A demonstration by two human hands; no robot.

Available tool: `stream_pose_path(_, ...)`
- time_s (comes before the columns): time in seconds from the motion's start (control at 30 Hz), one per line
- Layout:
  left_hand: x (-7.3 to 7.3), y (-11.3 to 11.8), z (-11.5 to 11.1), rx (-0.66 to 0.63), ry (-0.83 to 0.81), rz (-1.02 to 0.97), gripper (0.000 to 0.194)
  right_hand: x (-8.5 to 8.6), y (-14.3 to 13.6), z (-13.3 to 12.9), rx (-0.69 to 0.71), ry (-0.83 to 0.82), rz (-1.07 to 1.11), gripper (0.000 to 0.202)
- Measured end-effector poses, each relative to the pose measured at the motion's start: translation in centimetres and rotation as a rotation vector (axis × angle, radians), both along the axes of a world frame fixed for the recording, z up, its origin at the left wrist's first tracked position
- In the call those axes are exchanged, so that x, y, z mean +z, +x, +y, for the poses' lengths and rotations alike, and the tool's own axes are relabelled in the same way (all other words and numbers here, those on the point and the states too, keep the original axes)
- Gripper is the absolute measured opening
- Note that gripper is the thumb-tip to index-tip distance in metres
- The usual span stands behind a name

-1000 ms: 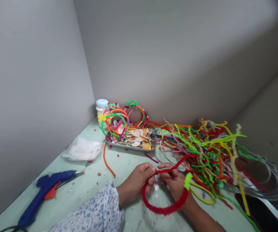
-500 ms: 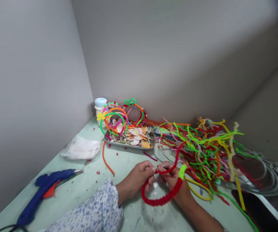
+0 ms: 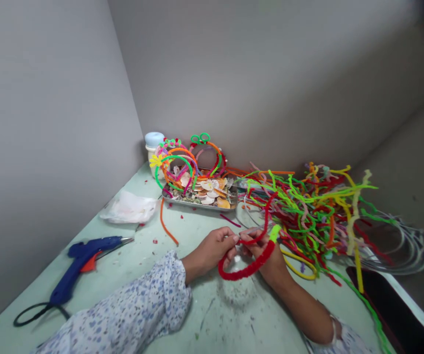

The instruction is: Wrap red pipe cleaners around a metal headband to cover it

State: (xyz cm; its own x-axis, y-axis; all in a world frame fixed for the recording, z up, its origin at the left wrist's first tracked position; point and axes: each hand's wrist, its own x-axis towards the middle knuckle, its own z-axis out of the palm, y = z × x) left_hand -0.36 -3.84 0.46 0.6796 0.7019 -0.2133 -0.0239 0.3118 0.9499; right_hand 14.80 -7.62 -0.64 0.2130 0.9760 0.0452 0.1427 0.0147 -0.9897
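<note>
A band wound in fuzzy red pipe cleaner (image 3: pixel 244 271), with a lime-green section near its right end, curves below and between my hands. My left hand (image 3: pixel 217 250) is closed, thumb and index finger pinching the red pipe cleaner near the band's left end. My right hand (image 3: pixel 267 263) is also closed and pinches the red strand just to the right, its fingertips close to my left ones. A loose length of red pipe cleaner (image 3: pixel 268 212) sticks up above my right hand. My fingers partly hide the stretch between the hands.
Behind my hands stands a metal tray (image 3: pixel 212 207) of seashells with colourful pipe-cleaner headbands (image 3: pixel 175 169) on it. A jar (image 3: pixel 154 140) is behind. A blue glue gun (image 3: pixel 75 268) and white packet (image 3: pixel 129 209) lie left. At right are tangled pipe cleaners (image 3: pixel 307 206) and a phone (image 3: pixel 392 309).
The view has tipped down, so everything sits higher in the picture and more of the glue gun's cord shows. Both hands keep their pinch on the red pipe cleaner.
</note>
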Motion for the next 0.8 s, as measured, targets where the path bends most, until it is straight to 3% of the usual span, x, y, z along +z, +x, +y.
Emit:
stream_pose_path(0.53, -0.38, 0.28, -0.6, 0.026, 0.127, 0.095, 0.027, 0.61, 0.01, -0.25, 0.044, -0.017, -0.017, 0.033)
stream_pose_path(0.8, -0.75, 0.41, -0.66, 0.039, 0.135, 0.037, 0.03, 0.29, -0.07, -0.27, 0.069, -0.056, 0.147, 0.033)
